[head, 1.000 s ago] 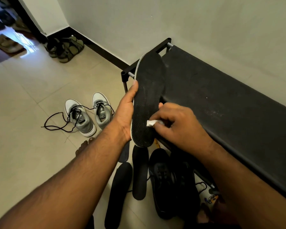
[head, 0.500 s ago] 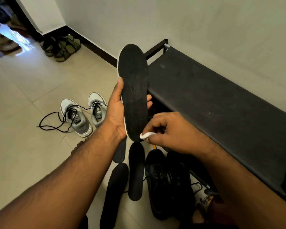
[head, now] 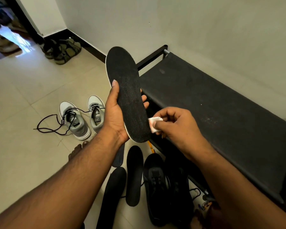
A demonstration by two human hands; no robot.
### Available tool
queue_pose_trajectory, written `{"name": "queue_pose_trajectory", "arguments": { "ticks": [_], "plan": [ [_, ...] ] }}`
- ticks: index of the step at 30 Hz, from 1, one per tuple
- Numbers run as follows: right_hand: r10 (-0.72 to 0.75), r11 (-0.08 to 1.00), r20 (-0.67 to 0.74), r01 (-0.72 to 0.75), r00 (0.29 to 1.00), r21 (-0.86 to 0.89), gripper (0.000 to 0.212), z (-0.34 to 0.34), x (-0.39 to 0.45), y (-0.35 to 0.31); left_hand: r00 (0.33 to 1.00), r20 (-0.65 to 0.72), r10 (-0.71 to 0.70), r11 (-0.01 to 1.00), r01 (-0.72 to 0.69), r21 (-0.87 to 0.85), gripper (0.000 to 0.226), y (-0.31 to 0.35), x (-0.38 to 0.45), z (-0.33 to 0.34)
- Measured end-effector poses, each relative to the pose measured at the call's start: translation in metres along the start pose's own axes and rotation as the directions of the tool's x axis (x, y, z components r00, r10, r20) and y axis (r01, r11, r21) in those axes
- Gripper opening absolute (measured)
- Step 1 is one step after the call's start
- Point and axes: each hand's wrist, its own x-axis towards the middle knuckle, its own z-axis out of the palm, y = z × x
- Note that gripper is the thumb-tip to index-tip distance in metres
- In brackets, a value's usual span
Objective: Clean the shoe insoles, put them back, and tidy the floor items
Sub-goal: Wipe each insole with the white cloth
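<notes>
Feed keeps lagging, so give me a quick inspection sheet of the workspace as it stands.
Surface: beige tiled floor.
Job's things: black fabric insole held up; white folded wipe at its heel edge; three dark insoles lie on the floor beside black lace-up shoes.
Clutter: grey-and-white sneakers, laces loose; olive strap sandals by the wall.
Grippers: left hand grips the insole; right hand pinches the wipe.
Cables: nothing seen.
Surroundings: black metal-framed shoe rack against the white wall.
</notes>
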Motion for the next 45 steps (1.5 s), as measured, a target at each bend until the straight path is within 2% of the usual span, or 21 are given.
{"name": "queue_pose_trajectory", "arguments": {
  "ticks": [2,6,8,13,17,20,26,28,31,33,35,40,45],
  "plan": [
    [-0.004,1.000,-0.005,0.004,1.000,-0.022,0.016,0.000,-0.001,0.000,1.000,0.007,0.003,1.000,-0.003,-0.007,0.080,0.000,0.001,-0.002],
    [-0.032,0.996,0.162,0.018,0.986,0.086,0.006,0.011,-0.014,-0.009,0.999,0.034,-0.007,1.000,0.007,-0.009,0.081,-0.001,0.003,-0.004],
    [-0.033,0.996,0.202,0.016,0.979,0.089,0.006,0.014,-0.016,-0.011,0.999,0.039,-0.009,1.000,0.009,-0.003,0.081,-0.001,0.003,-0.005],
    [0.021,0.999,0.016,-0.021,1.000,-0.024,0.017,0.004,-0.008,-0.005,0.998,0.025,0.052,0.998,-0.051,-0.038,0.078,-0.002,0.005,-0.007],
    [-0.014,0.999,0.117,0.008,0.993,0.046,0.010,0.015,-0.016,-0.008,0.999,0.027,0.030,0.999,-0.030,-0.024,0.086,-0.002,0.004,-0.007],
    [-0.054,0.994,0.184,0.035,0.981,0.103,0.007,0.024,-0.023,-0.013,0.999,0.003,0.038,0.999,-0.038,-0.013,0.081,-0.002,0.004,-0.007],
    [-0.007,0.999,0.014,0.007,1.000,-0.032,0.015,0.005,-0.008,-0.004,0.997,0.000,0.076,0.996,-0.076,-0.048,0.068,-0.001,0.004,-0.005],
    [-0.015,1.000,0.024,0.015,1.000,-0.021,0.012,0.009,-0.009,-0.002,0.998,-0.004,0.066,0.997,-0.066,-0.043,0.069,-0.001,0.004,-0.005],
    [-0.056,0.998,0.134,0.052,0.989,0.033,0.008,0.023,-0.018,-0.004,0.999,-0.009,0.048,0.999,-0.048,-0.019,0.071,-0.002,0.004,-0.006],
    [-0.106,0.994,0.187,0.107,0.977,0.004,0.009,0.027,-0.021,-0.006,0.999,-0.008,0.044,0.999,-0.044,0.005,0.071,-0.002,0.005,-0.006],
    [-0.100,0.994,0.162,0.105,0.982,-0.021,0.010,0.021,-0.017,-0.004,0.999,-0.005,0.035,0.999,-0.035,-0.001,0.071,-0.002,0.004,-0.006],
    [-0.035,0.994,-0.011,0.034,0.999,-0.106,0.011,0.008,-0.004,0.006,0.999,-0.003,0.046,0.999,-0.046,-0.021,0.074,-0.002,0.003,-0.006],
    [-0.147,0.979,0.104,0.159,0.984,-0.128,0.011,0.031,-0.022,-0.003,1.000,-0.010,0.022,1.000,-0.021,0.020,0.077,-0.003,0.002,-0.007]
  ]
}}
